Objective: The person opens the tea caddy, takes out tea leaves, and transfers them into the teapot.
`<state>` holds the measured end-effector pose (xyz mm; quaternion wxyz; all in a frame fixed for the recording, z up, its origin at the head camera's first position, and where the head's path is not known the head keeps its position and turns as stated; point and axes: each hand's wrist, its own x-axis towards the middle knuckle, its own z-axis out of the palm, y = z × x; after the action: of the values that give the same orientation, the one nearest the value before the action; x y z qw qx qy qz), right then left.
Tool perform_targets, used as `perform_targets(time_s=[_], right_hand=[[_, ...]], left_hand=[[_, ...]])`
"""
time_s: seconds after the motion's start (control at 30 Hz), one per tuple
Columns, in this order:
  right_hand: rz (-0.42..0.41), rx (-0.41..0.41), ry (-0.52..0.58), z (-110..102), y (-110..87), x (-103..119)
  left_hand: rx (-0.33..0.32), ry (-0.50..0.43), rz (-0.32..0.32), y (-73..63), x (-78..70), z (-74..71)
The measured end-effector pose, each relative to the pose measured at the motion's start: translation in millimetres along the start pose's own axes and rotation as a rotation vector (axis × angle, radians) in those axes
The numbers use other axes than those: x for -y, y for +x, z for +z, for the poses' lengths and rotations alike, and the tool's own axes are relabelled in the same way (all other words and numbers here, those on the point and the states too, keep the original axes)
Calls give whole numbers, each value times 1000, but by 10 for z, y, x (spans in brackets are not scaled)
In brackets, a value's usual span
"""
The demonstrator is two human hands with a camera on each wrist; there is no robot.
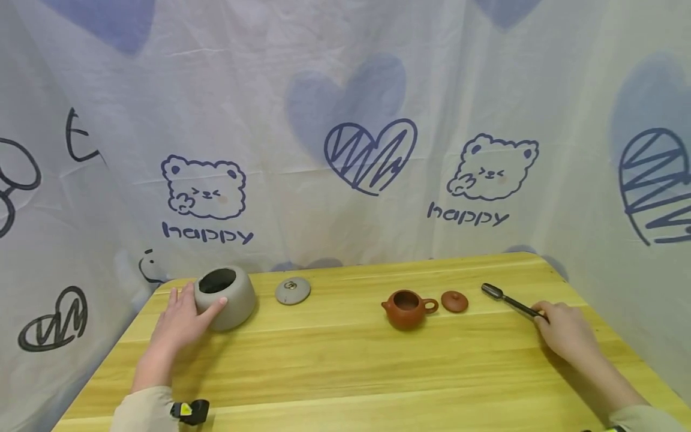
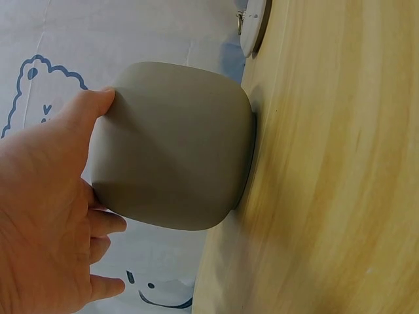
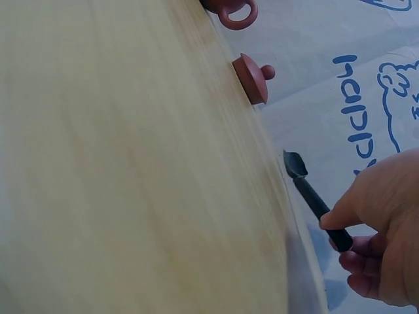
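A: First entry, left portion of the table [image 1: 345, 372]?
B: One grey jar [image 1: 237, 303], squat and rounded, uncovered, dark inside; near the table's far left corner. Whether its foot rests fully on the wood, I cannot tell.
A: Condition of the left hand [image 1: 182, 319]?
B: Grasping the jar, thumb on the near side below the rim, fingers about the left side.
A: Beside it?
B: One jar lid [image 1: 291, 294], grey, round, small ring-like knob on top; lying on the table to the right of the jar, apart from it.
A: Right of centre?
B: One teapot [image 1: 406, 316], reddish-brown, uncovered, upright, spout to the left, handle to the right. One teapot lid [image 1: 454, 303], same colour, knob uppermost, just beside the handle.
A: Last piece?
B: One black scoop [image 1: 513, 302], slender handle, at the right of the table, head directed away and leftward.
A: And the right hand [image 1: 568, 331]?
B: Pinching the handle's near end between thumb and fingers.
A: Backing?
B: White cloth [image 1: 281, 114], printed with blue hearts, bears and the word "happy"
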<state>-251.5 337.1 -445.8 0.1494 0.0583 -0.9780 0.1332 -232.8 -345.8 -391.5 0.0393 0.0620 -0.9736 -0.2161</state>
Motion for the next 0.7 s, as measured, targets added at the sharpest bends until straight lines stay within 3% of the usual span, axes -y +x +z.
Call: perform_targets(time_s=[0.37, 0.53, 0.7], right_hand=[[-29, -208, -1, -18, -11, 69], [-87, -333, 3, -54, 3, 124], [-137, -409, -5, -71, 14, 179]], left_hand=[[-1, -3, 0, 7, 1, 2], [-10, -2, -2, 19, 4, 5], [-1, -15, -12, 2, -17, -10]])
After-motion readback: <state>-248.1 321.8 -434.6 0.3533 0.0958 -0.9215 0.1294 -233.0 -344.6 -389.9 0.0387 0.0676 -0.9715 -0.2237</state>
